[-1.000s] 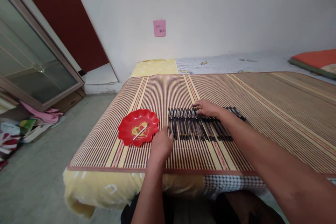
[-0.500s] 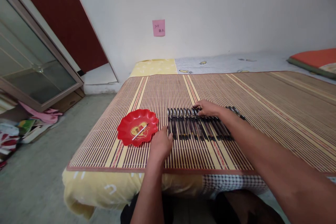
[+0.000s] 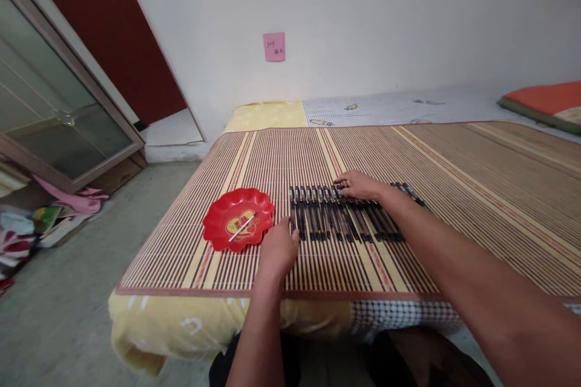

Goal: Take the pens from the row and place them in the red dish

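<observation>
A row of dark capped pens [image 3: 334, 217] lies side by side on the striped mat, their caps toward the wall. At the row's left end is my left hand [image 3: 279, 247], its thumb and forefinger apart beside the lower part of the leftmost pen [image 3: 293, 199]. My right hand [image 3: 358, 184] reaches over the cap ends near the middle, fingers bent around a pen cap; the hand hides several caps there. Close to my left hand stands a red scalloped plate [image 3: 218, 217] with a thin white stick-like pen [image 3: 242, 228] lying in it.
The striped mat [image 3: 167, 266] covers a bed with a yellow and checked sheet [image 3: 181, 320]. A folded orange and green item [image 3: 544, 103] lies at the far right. A pink note [image 3: 274, 47] is on the wall. A glass-panelled door [image 3: 54, 91] and piled clothes [image 3: 18, 242] are at left.
Both hands stay in nearly the same places; the right hand's fingers shift very slightly at the caps. The pens and the plate look unmoved.
</observation>
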A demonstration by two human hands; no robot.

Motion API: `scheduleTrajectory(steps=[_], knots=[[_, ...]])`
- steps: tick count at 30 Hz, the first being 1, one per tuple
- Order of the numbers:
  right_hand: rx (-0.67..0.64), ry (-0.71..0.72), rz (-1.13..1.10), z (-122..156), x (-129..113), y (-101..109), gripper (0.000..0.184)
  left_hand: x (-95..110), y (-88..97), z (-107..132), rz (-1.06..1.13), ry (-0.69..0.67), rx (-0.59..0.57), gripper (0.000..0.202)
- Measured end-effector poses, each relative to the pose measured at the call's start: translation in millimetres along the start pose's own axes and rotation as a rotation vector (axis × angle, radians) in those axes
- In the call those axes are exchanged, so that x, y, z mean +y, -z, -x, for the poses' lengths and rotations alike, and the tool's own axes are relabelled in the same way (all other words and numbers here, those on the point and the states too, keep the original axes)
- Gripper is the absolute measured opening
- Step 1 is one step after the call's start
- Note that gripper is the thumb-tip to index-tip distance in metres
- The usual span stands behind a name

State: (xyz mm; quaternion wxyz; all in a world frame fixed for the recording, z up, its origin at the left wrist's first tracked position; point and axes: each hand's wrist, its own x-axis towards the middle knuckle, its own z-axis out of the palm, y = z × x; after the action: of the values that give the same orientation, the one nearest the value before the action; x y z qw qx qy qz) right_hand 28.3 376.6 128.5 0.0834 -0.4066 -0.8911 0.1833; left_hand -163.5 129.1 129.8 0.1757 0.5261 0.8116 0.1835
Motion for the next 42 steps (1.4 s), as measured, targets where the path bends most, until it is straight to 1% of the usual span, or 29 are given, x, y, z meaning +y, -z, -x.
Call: scheduleTrajectory(steps=[3, 6, 10, 13, 16, 19, 21, 24, 28, 31, 34, 37, 42], knots=[[0.117, -0.019, -0.044, -2.0, 2.7, 2.3, 0.038, 0.0, 1.1, 0.0, 0.012, 0.007, -0.002, 0.041], [0.248, -0.058, -0.110, -2.0, 10.2, 8.0, 0.038, -0.4, 1.2, -1.2, 0.015, 0.010, -0.002, 0.043], [0.326, -0.095, -0.154, 4.6, 25.4, 16.2, 0.033, -1.7, -0.6, -4.0, 0.007, 0.008, 0.009, 0.045], [0.415, -0.131, -0.178, 13.5, 39.6, 20.8, 0.031, -3.0, -1.1, -6.1, 0.005, 0.004, 0.023, 0.045], [0.508, -0.188, -0.189, 24.5, 55.1, 24.6, 0.033, -4.0, -0.5, -7.7, 0.005, 0.003, 0.023, 0.046], [0.542, -0.227, -0.171, 36.6, 66.9, 27.4, 0.036, -4.3, 0.0, -8.4, -0.015, 0.006, 0.022, 0.047], [0.516, -0.216, -0.148, 44.0, 69.7, 28.0, 0.034, -4.5, -0.2, -8.5, -0.029, -0.004, 0.029, 0.046], [0.421, -0.140, -0.099, 50.3, 66.1, 26.4, 0.030, -5.4, -1.1, -8.6, -0.034, -0.019, 0.044, 0.045], [0.282, -0.071, 0.017, 45.4, 55.3, 22.3, 0.028, -7.3, -2.3, -9.8, -0.032, -0.006, 0.055, 0.046], [0.195, -0.079, 0.115, 37.1, 49.8, 19.9, 0.028, -8.5, -2.7, -10.7, -0.036, -0.008, 0.058, 0.045], [0.136, -0.105, 0.195, 31.6, 47.3, 18.3, 0.030, -9.2, -3.0, -11.1, -0.048, -0.020, 0.066, 0.045], [0.106, -0.138, 0.249, 30.6, 46.1, 16.5, 0.034, -9.1, -2.8, -11.0, -0.054, -0.018, 0.067, 0.045], [0.079, -0.185, 0.306, 33.3, 43.4, 13.4, 0.035, -7.5, -1.4, -10.4, -0.045, -0.015, 0.058, 0.045]])
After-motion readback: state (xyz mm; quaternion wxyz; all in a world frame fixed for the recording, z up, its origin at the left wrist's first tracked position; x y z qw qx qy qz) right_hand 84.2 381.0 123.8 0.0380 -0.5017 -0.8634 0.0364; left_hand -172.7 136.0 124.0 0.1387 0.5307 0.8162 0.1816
